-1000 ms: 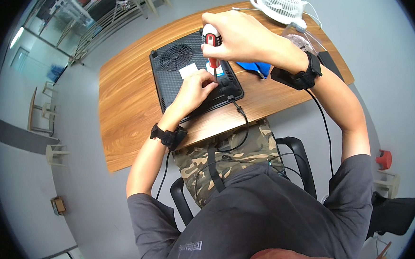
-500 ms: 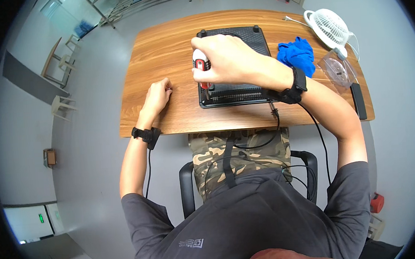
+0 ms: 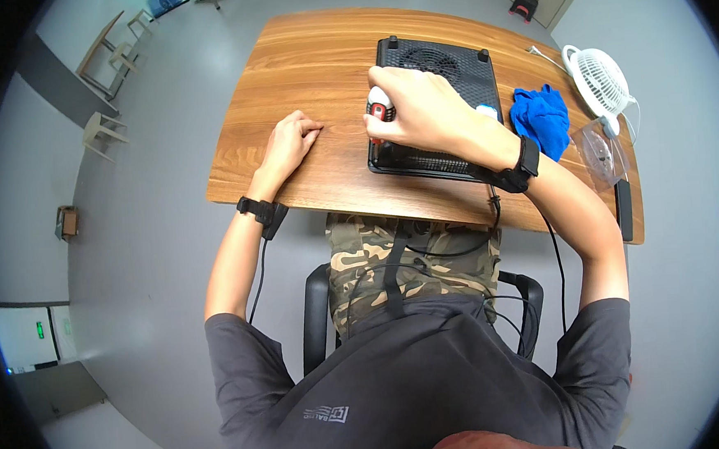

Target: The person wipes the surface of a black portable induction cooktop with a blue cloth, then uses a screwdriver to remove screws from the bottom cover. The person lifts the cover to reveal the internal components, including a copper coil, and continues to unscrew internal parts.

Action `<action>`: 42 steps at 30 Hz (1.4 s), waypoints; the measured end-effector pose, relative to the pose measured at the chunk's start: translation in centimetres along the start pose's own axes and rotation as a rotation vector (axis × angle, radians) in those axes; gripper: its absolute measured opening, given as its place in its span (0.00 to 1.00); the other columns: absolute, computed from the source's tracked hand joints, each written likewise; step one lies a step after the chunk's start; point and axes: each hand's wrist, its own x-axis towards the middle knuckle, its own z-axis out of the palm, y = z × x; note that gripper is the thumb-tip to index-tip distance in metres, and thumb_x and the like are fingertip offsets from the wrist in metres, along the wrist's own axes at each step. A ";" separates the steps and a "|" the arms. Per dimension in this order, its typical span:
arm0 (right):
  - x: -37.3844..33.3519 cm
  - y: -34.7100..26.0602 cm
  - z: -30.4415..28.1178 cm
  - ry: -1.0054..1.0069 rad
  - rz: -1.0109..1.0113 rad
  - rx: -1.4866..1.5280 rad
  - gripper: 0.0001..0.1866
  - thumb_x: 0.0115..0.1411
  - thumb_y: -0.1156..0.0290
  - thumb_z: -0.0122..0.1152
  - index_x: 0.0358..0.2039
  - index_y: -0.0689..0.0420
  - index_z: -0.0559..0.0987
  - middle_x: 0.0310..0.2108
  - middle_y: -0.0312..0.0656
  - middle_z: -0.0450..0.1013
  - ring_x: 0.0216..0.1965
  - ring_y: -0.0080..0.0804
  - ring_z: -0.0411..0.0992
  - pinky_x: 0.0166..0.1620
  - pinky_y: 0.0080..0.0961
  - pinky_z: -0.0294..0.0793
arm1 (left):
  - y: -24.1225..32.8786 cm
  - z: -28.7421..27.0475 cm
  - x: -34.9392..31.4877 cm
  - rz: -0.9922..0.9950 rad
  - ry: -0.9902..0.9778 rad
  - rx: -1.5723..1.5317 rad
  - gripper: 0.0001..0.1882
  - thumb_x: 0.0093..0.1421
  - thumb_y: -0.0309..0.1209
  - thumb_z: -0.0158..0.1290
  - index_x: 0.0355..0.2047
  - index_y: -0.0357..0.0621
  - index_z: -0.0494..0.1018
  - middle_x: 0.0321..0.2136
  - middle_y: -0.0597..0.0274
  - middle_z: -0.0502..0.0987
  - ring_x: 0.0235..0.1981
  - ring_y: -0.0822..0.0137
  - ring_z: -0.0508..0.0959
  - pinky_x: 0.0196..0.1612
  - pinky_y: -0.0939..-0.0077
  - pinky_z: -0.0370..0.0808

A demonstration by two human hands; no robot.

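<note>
A black laptop cooling pad with a round fan grille and stubby feet at its corners lies on the wooden table. My right hand is wrapped round a thick white-and-red screwdriver, held over the pad's left side. The tool's lower end points down toward the pad's near left corner; its tip cannot be made out. Left of the pad, my left hand rests on the tabletop with loosely bent fingers, apart from the pad and holding nothing.
Right of the pad lie a crumpled blue cloth, a white fan, a clear plastic tray and a black oblong block. A black cable hangs over the near table edge by my right forearm.
The view has turned slightly, so the table and pad sit further right. My left hand's fingers look straighter. My right hand keeps its grip on the screwdriver over the pad.
</note>
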 end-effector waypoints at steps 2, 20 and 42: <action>0.0 0.0 0.0 -0.004 0.003 -0.006 0.17 0.56 0.61 0.63 0.33 0.61 0.72 0.30 0.53 0.77 0.34 0.55 0.79 0.37 0.45 0.78 | 0.2 -0.1 0.1 0.001 0.003 0.019 0.11 0.60 0.28 0.61 0.43 0.40 0.84 0.35 0.53 0.79 0.36 0.53 0.81 0.43 0.62 0.77; 1.9 -0.5 -0.3 -0.140 0.019 -0.277 0.31 0.62 0.39 0.62 0.28 0.61 0.82 0.20 0.52 0.78 0.26 0.50 0.81 0.33 0.41 0.81 | 8.8 -3.1 2.5 0.072 -0.239 -0.481 0.11 0.54 0.23 0.54 0.38 0.35 0.79 0.30 0.57 0.80 0.30 0.69 0.75 0.36 0.71 0.73; 2.1 -1.8 -1.1 -0.220 -0.042 -0.404 0.19 0.63 0.55 0.56 0.30 0.57 0.84 0.24 0.50 0.80 0.28 0.46 0.82 0.34 0.39 0.81 | 12.7 -2.4 3.0 -0.057 -0.178 -0.416 0.27 0.48 0.37 0.74 0.42 0.38 0.75 0.35 0.58 0.82 0.36 0.65 0.81 0.43 0.71 0.77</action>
